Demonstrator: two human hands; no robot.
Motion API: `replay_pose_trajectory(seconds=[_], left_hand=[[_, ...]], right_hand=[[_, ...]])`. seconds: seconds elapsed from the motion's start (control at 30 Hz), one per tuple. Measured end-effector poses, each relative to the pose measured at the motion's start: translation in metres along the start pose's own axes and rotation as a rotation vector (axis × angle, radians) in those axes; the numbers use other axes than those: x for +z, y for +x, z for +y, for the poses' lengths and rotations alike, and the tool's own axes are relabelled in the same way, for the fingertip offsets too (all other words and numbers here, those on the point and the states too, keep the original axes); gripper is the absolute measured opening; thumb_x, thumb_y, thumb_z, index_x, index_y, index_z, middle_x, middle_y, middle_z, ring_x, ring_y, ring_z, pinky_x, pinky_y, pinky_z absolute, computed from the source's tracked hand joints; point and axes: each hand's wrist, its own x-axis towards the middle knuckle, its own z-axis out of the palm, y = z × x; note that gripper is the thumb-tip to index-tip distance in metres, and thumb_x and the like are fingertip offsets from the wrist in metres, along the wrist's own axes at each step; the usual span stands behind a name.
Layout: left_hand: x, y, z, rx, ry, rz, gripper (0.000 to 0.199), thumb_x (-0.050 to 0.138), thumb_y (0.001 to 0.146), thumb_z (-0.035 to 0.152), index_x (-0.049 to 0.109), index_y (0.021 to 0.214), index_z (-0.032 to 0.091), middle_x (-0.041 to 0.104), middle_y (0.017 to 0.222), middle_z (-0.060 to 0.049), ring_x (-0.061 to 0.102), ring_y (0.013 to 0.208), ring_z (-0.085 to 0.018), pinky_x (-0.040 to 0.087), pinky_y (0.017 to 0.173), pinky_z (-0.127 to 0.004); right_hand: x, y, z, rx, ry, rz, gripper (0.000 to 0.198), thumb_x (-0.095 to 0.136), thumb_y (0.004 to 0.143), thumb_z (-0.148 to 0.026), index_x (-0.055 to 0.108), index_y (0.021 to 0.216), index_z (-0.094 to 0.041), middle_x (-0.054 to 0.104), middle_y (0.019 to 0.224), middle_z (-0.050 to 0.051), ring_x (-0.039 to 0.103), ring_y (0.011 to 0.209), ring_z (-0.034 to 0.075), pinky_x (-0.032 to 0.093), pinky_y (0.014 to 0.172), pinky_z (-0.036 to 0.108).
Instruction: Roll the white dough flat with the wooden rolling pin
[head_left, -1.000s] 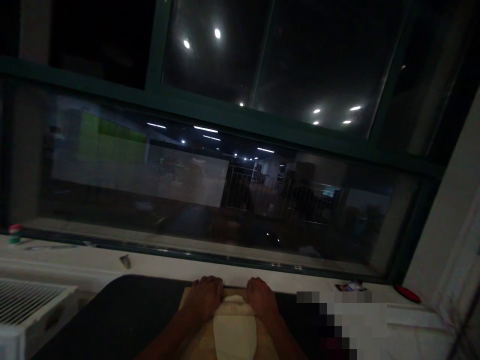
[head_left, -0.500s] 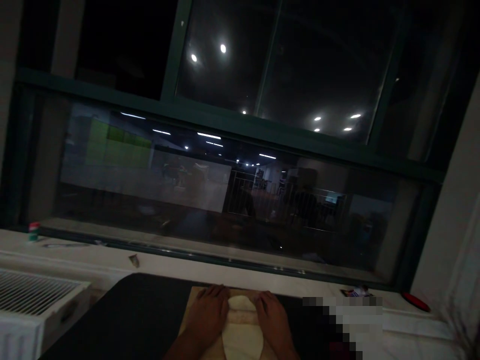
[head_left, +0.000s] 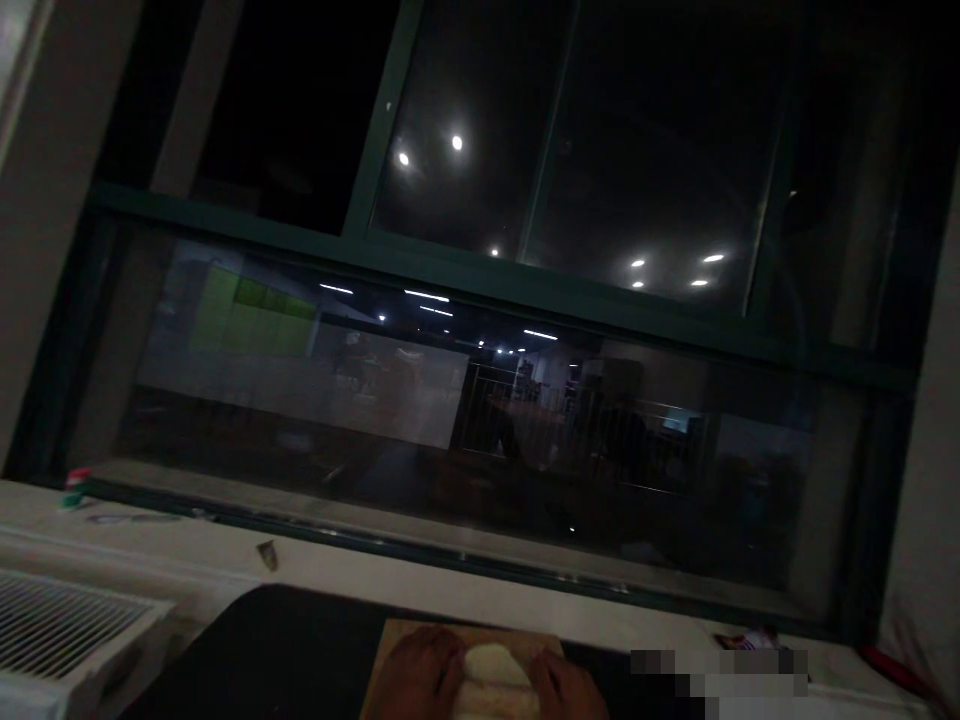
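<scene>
At the bottom edge of the head view, my left hand [head_left: 418,675] and my right hand [head_left: 568,685] lie on either side of a pale, flat piece of dough [head_left: 495,662]. Between them a light-coloured rolling pin [head_left: 495,700] crosses the dough, its ends covered by my curled fingers. Under the dough is a wooden board [head_left: 525,640], resting on a dark table [head_left: 300,640]. The near part of the dough and both wrists fall outside the picture.
Beyond the table runs a white windowsill [head_left: 360,570] below a large dark window [head_left: 480,400]. A red-and-green container [head_left: 75,488] and a small scrap [head_left: 267,554] are on the sill. A white radiator [head_left: 67,630] stands at left; a red object [head_left: 892,668] lies at right.
The view has tipped upward and rolled slightly, so my hands, the dough and the board appear lower in the picture. Less of the dough shows. Both hands stay at the rolling pin.
</scene>
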Motion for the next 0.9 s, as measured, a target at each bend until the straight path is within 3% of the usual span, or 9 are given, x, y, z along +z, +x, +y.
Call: replay_pose_trajectory(seconds=[0.3, 0.53, 0.73, 0.9], left_hand=[[-0.009, -0.005, 0.013, -0.075, 0.091, 0.036, 0.034, 0.034, 0.097, 0.029, 0.067, 0.096, 0.023, 0.07, 0.102, -0.005, 0.061, 0.099, -0.02, 0.04, 0.092, -0.033], [-0.015, -0.006, 0.016, -0.129, 0.125, 0.0, 0.043, 0.024, 0.099, 0.028, 0.067, 0.106, 0.022, 0.071, 0.108, -0.007, 0.062, 0.103, -0.02, 0.039, 0.096, -0.032], [-0.005, -0.002, 0.003, -0.12, 0.232, -0.003, 0.045, 0.025, 0.097, 0.024, 0.064, 0.118, 0.018, 0.064, 0.126, -0.011, 0.053, 0.122, -0.024, 0.031, 0.106, -0.042], [-0.001, -0.002, 0.0, -0.111, 0.218, 0.005, 0.046, 0.024, 0.098, 0.029, 0.061, 0.124, 0.021, 0.063, 0.13, -0.01, 0.052, 0.124, -0.026, 0.029, 0.108, -0.049]], right_hand=[[-0.015, -0.009, -0.013, 0.005, -0.012, 0.053, 0.052, 0.022, 0.1, -0.044, 0.068, 0.086, -0.025, 0.073, 0.088, 0.004, 0.067, 0.083, 0.017, 0.04, 0.071, 0.023], [-0.034, 0.054, -0.031, -0.085, -0.143, 0.131, 0.058, 0.019, 0.101, -0.047, 0.069, 0.087, -0.02, 0.072, 0.09, 0.008, 0.064, 0.085, 0.018, 0.039, 0.073, 0.025], [-0.004, 0.098, -0.03, -0.091, -0.171, -0.011, 0.063, 0.019, 0.101, -0.045, 0.07, 0.074, -0.017, 0.071, 0.074, 0.008, 0.064, 0.072, 0.017, 0.04, 0.067, 0.025], [0.019, 0.097, -0.019, -0.154, -0.183, -0.074, 0.042, 0.038, 0.096, -0.045, 0.07, 0.097, -0.018, 0.073, 0.089, 0.01, 0.065, 0.09, 0.021, 0.043, 0.081, 0.029]])
